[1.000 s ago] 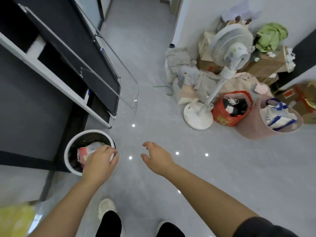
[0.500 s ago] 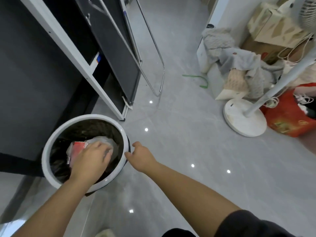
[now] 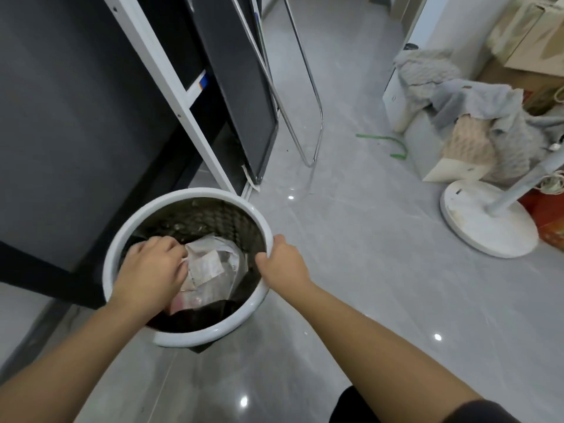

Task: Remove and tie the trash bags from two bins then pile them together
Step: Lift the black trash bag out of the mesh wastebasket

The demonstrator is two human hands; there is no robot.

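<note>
A round white bin (image 3: 195,192) stands on the grey floor against a dark cabinet, lined with a black trash bag (image 3: 201,222). Clear plastic wrappers and paper trash (image 3: 213,264) lie inside. My left hand (image 3: 151,271) reaches into the bin from the left, its fingers curled on the edge of the plastic wrapper. At the bin's right side, my right hand (image 3: 282,259) grips the rim, thumb inside and fingers over the outer edge. A second bin is not in view.
A dark cabinet with a white frame (image 3: 171,96) and a chrome tube rack (image 3: 317,123) stand behind the bin. At right are a white fan base (image 3: 485,224), a heap of grey clothes (image 3: 476,117), cardboard boxes and a green strip (image 3: 393,145) on the floor.
The view has closed in on the bin. My left hand went deeper into it with the wrapper. My right hand moved left and took hold of the rim.
</note>
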